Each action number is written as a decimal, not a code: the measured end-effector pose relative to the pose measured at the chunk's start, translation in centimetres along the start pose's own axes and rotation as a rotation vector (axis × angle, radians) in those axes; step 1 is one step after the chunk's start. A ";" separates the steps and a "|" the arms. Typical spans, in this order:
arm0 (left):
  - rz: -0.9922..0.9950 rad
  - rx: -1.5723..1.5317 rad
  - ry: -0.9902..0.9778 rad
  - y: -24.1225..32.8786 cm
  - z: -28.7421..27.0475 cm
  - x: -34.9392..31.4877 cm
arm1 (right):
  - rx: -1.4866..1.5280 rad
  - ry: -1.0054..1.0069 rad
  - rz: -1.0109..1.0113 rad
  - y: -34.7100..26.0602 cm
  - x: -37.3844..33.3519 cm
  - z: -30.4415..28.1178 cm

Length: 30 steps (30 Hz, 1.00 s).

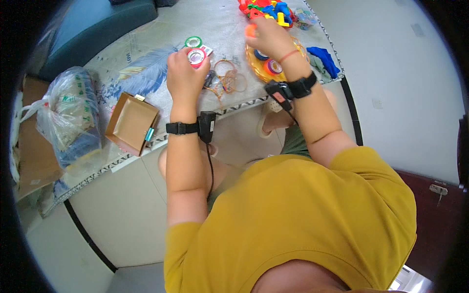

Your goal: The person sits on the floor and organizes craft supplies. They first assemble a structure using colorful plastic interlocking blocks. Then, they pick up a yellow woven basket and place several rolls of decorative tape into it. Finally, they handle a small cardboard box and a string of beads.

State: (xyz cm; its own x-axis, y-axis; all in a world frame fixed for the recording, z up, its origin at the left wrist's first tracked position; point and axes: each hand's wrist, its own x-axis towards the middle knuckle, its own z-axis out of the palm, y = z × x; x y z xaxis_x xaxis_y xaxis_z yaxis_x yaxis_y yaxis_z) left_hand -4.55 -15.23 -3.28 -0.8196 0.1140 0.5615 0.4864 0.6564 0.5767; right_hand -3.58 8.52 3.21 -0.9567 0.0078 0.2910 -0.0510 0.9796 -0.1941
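My left hand (183, 73) is closed on a red-rimmed tape roll (197, 57), holding it upright between thumb and fingers above the table. Just beyond it lies a green-rimmed roll (193, 42) beside a small white item. My right hand (273, 39), slightly blurred, is closed around an orange roll (251, 31), mostly hidden by the fingers. Below that hand is a yellow woven basket (251, 61) with a dark blue roll (260, 54) and an orange-rimmed roll (273, 67) in it.
Tangled cords and bands (227, 80) lie between my hands. An open cardboard box (131, 124) sits near the front edge, beside a stuffed plastic bag (71, 115). Colourful plastic toy pieces (273, 10) are at the far right, with blue cloth (323, 59) nearer.
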 end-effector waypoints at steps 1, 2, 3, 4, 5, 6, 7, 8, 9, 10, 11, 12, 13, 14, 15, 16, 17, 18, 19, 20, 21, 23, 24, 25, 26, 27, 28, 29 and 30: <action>0.008 -0.011 -0.006 0.4 0.4 0.1 | -0.059 -0.065 0.072 1.9 -1.2 -1.1; 0.026 -0.006 0.005 0.5 1.0 0.0 | -0.108 -0.106 0.151 4.3 -2.2 -1.1; 0.014 -0.014 0.002 0.7 1.3 -0.1 | -0.151 -0.147 0.230 6.3 -3.1 -0.9; 0.005 -0.010 -0.002 0.7 1.2 0.0 | -0.177 -0.232 0.208 6.8 -3.8 -1.4; -0.005 -0.004 -0.005 0.6 1.1 0.1 | -0.203 -0.316 0.183 7.1 -4.5 -1.7; -0.005 0.003 -0.001 0.4 1.2 0.0 | -0.229 -0.399 0.156 7.4 -4.9 -1.9; 0.006 0.014 0.001 0.1 1.4 -0.1 | -0.236 -0.379 0.153 8.0 -5.3 -1.6; 0.014 0.021 0.000 -0.1 1.5 -0.2 | -0.246 -0.364 0.153 8.6 -5.9 -0.9; 0.016 0.017 -0.003 -0.1 1.5 -0.3 | -0.256 -0.348 0.152 9.2 -6.4 -0.3; 0.015 0.014 -0.007 0.0 1.2 -0.5 | -0.282 -0.255 0.103 9.5 -6.8 0.1; 0.012 0.011 -0.010 0.2 1.0 -0.6 | -0.308 -0.161 0.054 9.7 -7.3 0.5; -0.024 -0.009 -0.047 0.5 0.7 -0.8 | -0.334 -0.067 0.006 9.9 -7.5 0.9; -0.035 -0.012 -0.057 0.4 0.5 -0.9 | -0.313 -0.085 0.123 9.2 -7.3 0.7; -0.049 -0.014 -0.065 0.2 0.3 -1.1 | -0.291 -0.106 0.237 8.1 -7.0 0.1; -0.063 -0.016 -0.073 0.1 0.1 -1.3 | -0.269 -0.128 0.350 7.2 -6.9 -0.3; -0.057 -0.014 -0.067 0.0 -0.2 -1.3 | -0.242 -0.173 0.366 6.9 -7.1 -0.5; -0.052 -0.011 -0.054 0.0 -0.2 -1.3 | -0.226 -0.176 0.370 7.6 -7.5 -0.4; -0.048 -0.007 -0.041 -0.1 -0.1 -1.3 | -0.210 -0.178 0.373 8.5 -7.9 0.0; -0.046 -0.005 -0.028 -0.3 0.0 -1.3 | -0.195 -0.183 0.376 8.0 -7.9 -0.1; -0.074 0.016 -0.045 -0.6 -0.2 -1.3 | -0.229 -0.185 0.379 7.6 -7.7 -0.3; -0.085 0.013 -0.032 -0.9 -0.4 -1.2 | -0.269 -0.178 0.344 7.1 -7.4 -0.5; -0.115 0.015 -0.001 -1.3 -0.9 -1.1 | -0.345 -0.167 0.261 5.2 -6.5 -1.4; -0.108 0.032 0.035 -1.8 -0.9 -1.3 | -0.252 -0.037 0.152 3.8 -6.2 -1.9; -0.140 0.034 0.028 -2.0 -0.9 -1.4 | -0.141 -0.005 0.037 2.8 -5.4 -1.8; -0.171 0.030 0.023 -2.0 -0.8 -1.3 | -0.033 0.029 -0.077 1.7 -4.5 -1.6; -0.202 0.027 0.018 -2.1 -1.0 -1.1 | 0.029 0.081 -0.182 0.7 -3.6 -0.3; -0.249 0.025 -0.019 -1.8 -1.5 -1.0 | 0.088 0.128 -0.291 -0.3 -2.6 1.2; -0.255 0.016 -0.013 -2.0 -1.4 -1.0 | 0.091 0.198 -0.389 -1.2 -1.7 3.4; -0.264 0.021 -0.003 -2.6 -1.4 -1.1 | 0.103 0.135 -0.380 -3.3 -0.9 4.9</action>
State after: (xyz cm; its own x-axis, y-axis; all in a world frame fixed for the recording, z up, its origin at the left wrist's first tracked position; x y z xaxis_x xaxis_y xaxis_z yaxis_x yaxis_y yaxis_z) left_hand -4.46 -18.13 -4.54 -0.9183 -0.0608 0.3912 0.2490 0.6793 0.6903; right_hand -3.94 4.29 -1.01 -0.8185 -0.3175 0.4788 -0.4283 0.8927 -0.1401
